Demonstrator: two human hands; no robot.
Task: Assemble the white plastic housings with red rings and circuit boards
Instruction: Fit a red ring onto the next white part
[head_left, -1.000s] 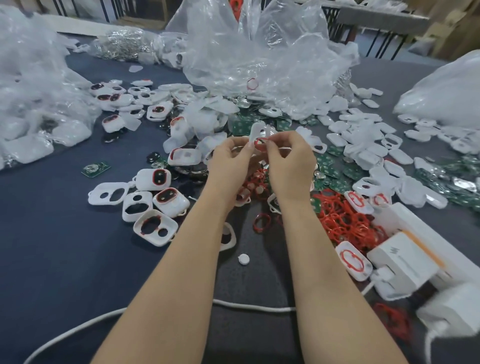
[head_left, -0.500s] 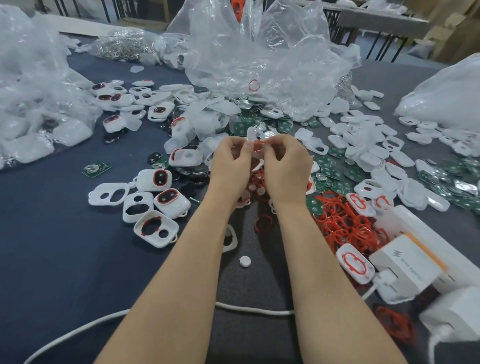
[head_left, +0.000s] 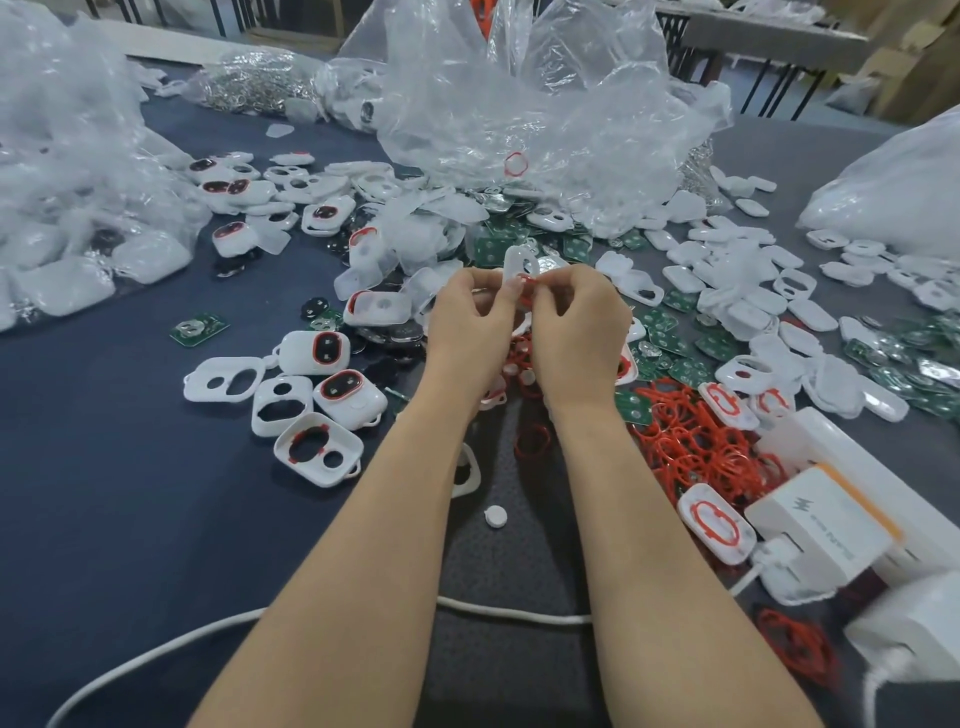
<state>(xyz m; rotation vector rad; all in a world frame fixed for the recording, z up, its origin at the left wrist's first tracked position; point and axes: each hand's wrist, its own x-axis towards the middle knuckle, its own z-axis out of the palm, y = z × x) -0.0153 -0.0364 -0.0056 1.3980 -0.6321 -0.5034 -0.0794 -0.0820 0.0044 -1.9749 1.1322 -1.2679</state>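
Head view: left hand (head_left: 470, 317) and right hand (head_left: 576, 322) fingers pinch white housing (head_left: 521, 264), red ring (head_left: 527, 283).

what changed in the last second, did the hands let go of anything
Very little. The left hand keeps its grip on the housing and the right hand still pinches the ring at it; nothing was let go. The housing dipped between the fingers half a second ago and now pokes up above them again. The parts on the table lie as before.

One held housing (head_left: 521, 262), one cable (head_left: 498, 609), one white disc (head_left: 495, 517) — loose housings (head_left: 318, 450), red rings (head_left: 691, 447), boards (head_left: 200, 327): seemingly dozens each.
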